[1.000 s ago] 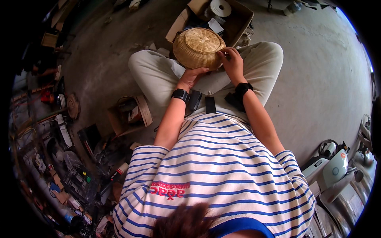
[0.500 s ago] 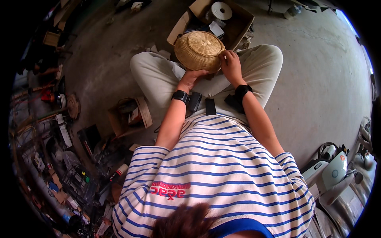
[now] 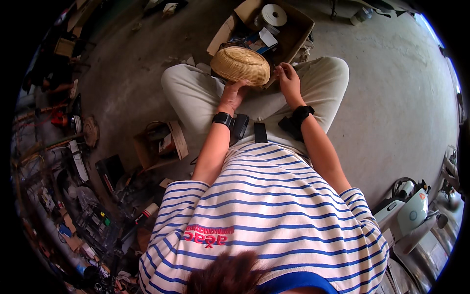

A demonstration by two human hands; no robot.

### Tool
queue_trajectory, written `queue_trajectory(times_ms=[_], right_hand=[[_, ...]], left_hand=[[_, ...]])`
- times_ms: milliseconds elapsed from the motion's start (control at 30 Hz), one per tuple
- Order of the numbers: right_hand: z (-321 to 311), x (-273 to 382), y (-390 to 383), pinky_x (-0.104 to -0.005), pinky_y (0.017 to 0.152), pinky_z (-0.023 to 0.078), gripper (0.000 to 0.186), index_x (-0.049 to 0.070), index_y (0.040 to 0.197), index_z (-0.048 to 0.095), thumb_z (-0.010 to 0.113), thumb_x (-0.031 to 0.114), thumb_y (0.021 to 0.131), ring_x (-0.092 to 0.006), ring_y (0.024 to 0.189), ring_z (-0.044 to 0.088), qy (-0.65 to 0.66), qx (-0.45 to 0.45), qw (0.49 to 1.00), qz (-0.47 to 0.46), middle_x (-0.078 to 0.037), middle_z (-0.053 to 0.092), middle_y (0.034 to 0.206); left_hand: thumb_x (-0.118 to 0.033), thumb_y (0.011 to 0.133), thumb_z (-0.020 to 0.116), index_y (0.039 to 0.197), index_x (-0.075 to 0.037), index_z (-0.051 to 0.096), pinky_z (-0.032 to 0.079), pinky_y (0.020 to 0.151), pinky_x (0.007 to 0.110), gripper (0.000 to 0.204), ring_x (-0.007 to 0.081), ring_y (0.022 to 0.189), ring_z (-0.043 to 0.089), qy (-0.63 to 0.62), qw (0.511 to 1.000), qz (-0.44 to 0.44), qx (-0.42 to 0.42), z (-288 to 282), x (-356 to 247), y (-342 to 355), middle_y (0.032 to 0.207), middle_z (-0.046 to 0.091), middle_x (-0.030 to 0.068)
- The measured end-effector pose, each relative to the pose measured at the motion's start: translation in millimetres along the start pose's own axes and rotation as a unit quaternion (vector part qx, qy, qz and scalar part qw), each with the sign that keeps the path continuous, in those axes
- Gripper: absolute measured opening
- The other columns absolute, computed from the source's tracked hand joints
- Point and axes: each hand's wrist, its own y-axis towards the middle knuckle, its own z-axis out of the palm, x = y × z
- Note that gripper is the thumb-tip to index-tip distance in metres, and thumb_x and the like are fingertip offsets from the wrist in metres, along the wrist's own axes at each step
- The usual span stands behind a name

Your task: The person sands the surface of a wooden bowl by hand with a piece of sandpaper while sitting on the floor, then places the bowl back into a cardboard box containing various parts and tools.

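Note:
A round, tan woven basket (image 3: 240,66) is tilted over my crossed legs, its bulging woven side toward me. My left hand (image 3: 233,94) grips its near edge, with the thumb on the weave and the other fingers hidden beneath. Just right of the basket, and apart from it, my right hand (image 3: 288,81) is closed in a pinch. Whatever lies between those fingertips is too small to make out.
Beyond the basket stands an open cardboard box (image 3: 298,36) holding a white roll (image 3: 273,15) and packets. A smaller carton (image 3: 179,139) sits by my left knee. Cluttered tools and parts (image 3: 88,201) line the left side; a pale scooter (image 3: 413,208) stands at lower right.
The basket has tipped and shifted slightly left and toward me, so its flat round face shows less. My right hand has come off its rim and moved a little to the right.

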Motion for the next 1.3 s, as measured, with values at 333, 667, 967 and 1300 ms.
queue_trajectory(times_ms=[333, 667, 967, 1300], right_hand=[[-7.5, 8.9, 2.5, -0.0224, 0.058, 0.043, 0.030, 0.002, 0.090, 0.058, 0.053, 0.031, 0.088, -0.0086, 0.072, 0.055, 0.066, -0.036, 0.982, 0.171, -0.001, 0.058, 0.077], [-6.7, -16.6, 7.8, -0.0253, 0.067, 0.043, 0.041, -0.001, 0.096, 0.060, 0.052, 0.038, 0.086, -0.0141, 0.080, 0.056, 0.082, -0.021, 0.978, 0.192, -0.006, 0.059, 0.084], [-10.9, -29.1, 10.1, -0.0323, 0.087, 0.040, 0.030, 0.011, 0.103, 0.062, 0.058, 0.030, 0.080, -0.0280, 0.100, 0.051, -0.163, 0.063, 0.983, 0.062, -0.018, 0.051, 0.109], [7.2, 15.9, -8.4, -0.0271, 0.074, 0.046, 0.019, 0.006, 0.095, 0.063, 0.060, 0.014, 0.078, -0.0170, 0.087, 0.060, -0.174, 0.054, 0.982, 0.042, -0.009, 0.063, 0.091]], left_hand=[[0.001, 0.069, 0.065, 0.111, -0.003, 0.049, 0.043, 0.088, 0.034, 0.045, 0.0195, 0.100, 0.051, 0.022, 0.999, 0.008, -0.032, 3.4, 1.3, -1.9, 0.107, 0.054, 0.0069], [0.004, 0.065, 0.067, 0.113, -0.002, 0.047, 0.045, 0.085, 0.032, 0.052, 0.0191, 0.095, 0.055, 0.121, 0.991, -0.045, 0.024, -1.0, 3.3, -0.7, 0.103, 0.056, 0.0073], [0.001, 0.064, 0.067, 0.105, 0.001, 0.055, 0.047, 0.077, 0.027, 0.043, 0.0156, 0.086, 0.058, 0.111, 0.992, -0.054, 0.025, -0.7, 5.8, -2.2, 0.096, 0.061, 0.0067], [-0.006, 0.069, 0.069, 0.096, 0.003, 0.062, 0.047, 0.073, 0.026, 0.030, 0.0113, 0.079, 0.059, 0.414, 0.895, -0.130, 0.106, -10.5, 17.3, 1.6, 0.091, 0.065, 0.0059]])
